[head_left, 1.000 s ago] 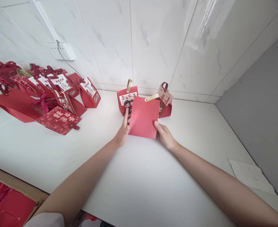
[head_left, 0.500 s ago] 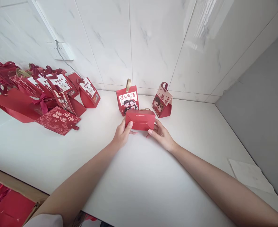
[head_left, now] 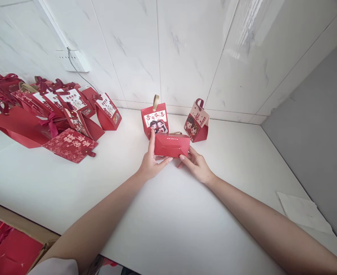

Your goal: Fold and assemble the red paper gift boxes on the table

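A red paper gift box (head_left: 171, 146) is tipped between my hands so that its plain folded bottom faces me, with faint small print along the upper edge. My left hand (head_left: 150, 162) cradles its left end, one finger stretched up the side and the thumb along the lower edge. At the lower right corner my right hand (head_left: 199, 165) grips it, thumb on the bottom panel and fingers behind. A gold ribbon loop (head_left: 175, 133) shows past the far edge. Behind stand a gift box with a gold loop (head_left: 155, 118) and another with a dark red loop (head_left: 197, 122).
Several red gift boxes (head_left: 76, 101) crowd the left rear of the white table (head_left: 168, 217). A flat printed one (head_left: 71, 147) lies before them. A cardboard carton (head_left: 19, 225) with red packaging is at lower left. A socket (head_left: 73, 61) sits on the tiled wall; white paper (head_left: 302, 212) lies right.
My left thumb has slid off the front panel to the lower edge, and a left finger now points up along the side. The box has shifted slightly right.
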Tool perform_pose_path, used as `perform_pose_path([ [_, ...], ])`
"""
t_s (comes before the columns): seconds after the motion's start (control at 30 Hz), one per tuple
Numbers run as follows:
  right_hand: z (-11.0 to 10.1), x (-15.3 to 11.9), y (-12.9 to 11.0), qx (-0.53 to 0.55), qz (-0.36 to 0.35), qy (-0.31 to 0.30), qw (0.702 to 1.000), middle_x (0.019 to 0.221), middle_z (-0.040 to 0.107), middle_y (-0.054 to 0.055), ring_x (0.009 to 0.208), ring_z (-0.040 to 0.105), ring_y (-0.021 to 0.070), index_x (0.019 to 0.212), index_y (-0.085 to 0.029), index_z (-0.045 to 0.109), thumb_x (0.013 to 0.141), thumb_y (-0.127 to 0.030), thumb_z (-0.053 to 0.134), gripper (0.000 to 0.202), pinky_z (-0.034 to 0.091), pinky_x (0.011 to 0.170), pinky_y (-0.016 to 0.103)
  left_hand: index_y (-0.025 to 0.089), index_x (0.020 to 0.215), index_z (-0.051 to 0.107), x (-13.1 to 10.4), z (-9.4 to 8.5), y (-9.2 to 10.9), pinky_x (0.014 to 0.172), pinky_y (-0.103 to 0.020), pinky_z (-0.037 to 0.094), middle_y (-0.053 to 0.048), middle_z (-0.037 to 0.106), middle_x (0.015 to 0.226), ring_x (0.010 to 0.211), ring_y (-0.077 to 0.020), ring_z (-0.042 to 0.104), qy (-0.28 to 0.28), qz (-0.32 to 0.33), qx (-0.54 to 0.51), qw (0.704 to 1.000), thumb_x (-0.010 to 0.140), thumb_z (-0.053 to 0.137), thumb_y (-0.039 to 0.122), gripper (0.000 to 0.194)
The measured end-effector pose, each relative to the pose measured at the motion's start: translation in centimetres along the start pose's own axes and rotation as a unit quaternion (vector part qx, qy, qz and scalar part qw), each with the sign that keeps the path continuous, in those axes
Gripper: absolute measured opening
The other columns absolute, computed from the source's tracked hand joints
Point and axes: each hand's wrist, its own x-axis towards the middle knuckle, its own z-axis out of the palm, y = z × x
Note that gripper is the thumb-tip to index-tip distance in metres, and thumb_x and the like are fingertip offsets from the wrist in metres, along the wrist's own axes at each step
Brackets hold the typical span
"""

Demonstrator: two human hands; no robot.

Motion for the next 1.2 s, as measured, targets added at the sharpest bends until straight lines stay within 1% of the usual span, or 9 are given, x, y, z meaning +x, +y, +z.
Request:
perform_pose_path([
  [0.1,0.1,0.0,-0.3,0.007,0.004,0.006,1.000,0.121,0.069,0.005,0.071,0.070,0.0198,0.142,-0.026,0.042,0.091,-0.053,0.056,0.059,0.055,0.085,0.040,0.036,0.154,-0.009,0.0,-0.1,-0.2,0.100,-0.041,0.055,-0.010,0.036,0.156,0.129,-0.0268,0.054,-0.001,-0.002,0.008,1.000,0.081,0.073,0.036,0.110],
  [0.27,0.1,0.0,-0.3,0.006,0.004,0.005,1.000,0.119,0.070,0.006,0.070,0.070,0.0191,0.139,-0.026,0.044,0.092,-0.051,0.056,0.055,0.055,0.084,0.040,0.035,0.155,-0.007,0.1,-0.1,-0.2,0.099,-0.040,0.055,-0.011,0.034,0.156,0.131,-0.0275,0.052,0.006,0.000,0.014,1.000,0.081,0.071,0.037,0.108],
  [0.53,0.0,0.1,0.0,0.015,0.000,0.005,1.000,0.118,0.070,0.007,0.073,0.070,0.0191,0.141,-0.025,0.042,0.092,-0.050,0.056,0.057,0.056,0.082,0.039,0.035,0.155,0.004,0.0,-0.1,-0.3,0.096,-0.040,0.057,-0.013,0.038,0.153,0.125,-0.0263,0.058,0.010,0.006,0.007,1.000,0.080,0.073,0.038,0.102],
  [0.7,0.0,0.1,-0.1,0.008,0.006,0.007,1.000,0.114,0.071,0.006,0.071,0.070,0.0189,0.143,-0.024,0.039,0.092,-0.051,0.056,0.060,0.056,0.082,0.039,0.035,0.153,0.006,0.1,-0.2,-0.6,0.093,-0.039,0.058,-0.014,0.042,0.149,0.121,-0.0256,0.060,0.007,0.008,0.024,1.000,0.081,0.072,0.039,0.098],
  [0.77,0.0,0.1,-0.1,0.000,0.008,0.007,1.000,0.111,0.072,0.006,0.072,0.070,0.0195,0.143,-0.025,0.038,0.092,-0.051,0.056,0.061,0.055,0.083,0.039,0.034,0.152,0.010,0.1,-0.2,-0.5,0.089,-0.037,0.060,-0.015,0.035,0.153,0.128,-0.0275,0.054,0.017,0.020,0.053,0.998,0.081,0.072,0.039,0.094],
  [0.9,0.0,0.1,-0.1,-0.013,0.005,0.005,1.000,0.108,0.072,0.005,0.071,0.070,0.0201,0.142,-0.026,0.038,0.092,-0.052,0.055,0.059,0.055,0.084,0.040,0.031,0.148,0.024,0.0,-0.3,0.0,0.076,-0.030,0.063,-0.012,0.017,0.162,0.140,-0.0314,0.040,0.068,0.052,0.158,0.984,0.077,0.075,0.039,0.088],
  [0.97,0.0,0.0,-0.1,-0.016,0.003,0.006,1.000,0.108,0.072,0.005,0.070,0.070,0.0197,0.141,-0.026,0.039,0.092,-0.052,0.055,0.058,0.055,0.083,0.040,0.031,0.144,0.029,-0.1,-0.4,0.4,0.069,-0.029,0.062,-0.012,0.016,0.162,0.133,-0.0299,0.048,0.079,0.048,0.207,0.974,0.076,0.076,0.039,0.083],
  [1.07,0.0,0.0,-0.1,-0.014,0.003,0.016,1.000,0.111,0.072,0.006,0.070,0.069,0.0192,0.140,-0.025,0.041,0.091,-0.053,0.056,0.058,0.056,0.083,0.039,0.031,0.138,0.032,-0.3,-0.4,0.9,0.064,-0.028,0.060,-0.012,0.019,0.162,0.114,-0.0249,0.064,0.087,0.040,0.263,0.960,0.074,0.078,0.040,0.079],
  [1.2,0.1,0.1,0.0,-0.013,0.004,0.022,1.000,0.111,0.072,0.006,0.070,0.069,0.0190,0.140,-0.024,0.042,0.091,-0.052,0.057,0.058,0.057,0.082,0.039,0.027,0.130,0.040,-0.2,-0.7,1.1,0.068,-0.034,0.058,-0.011,0.028,0.159,0.117,-0.0293,0.061,0.088,0.059,0.381,0.918,0.071,0.078,0.048,0.074],
])
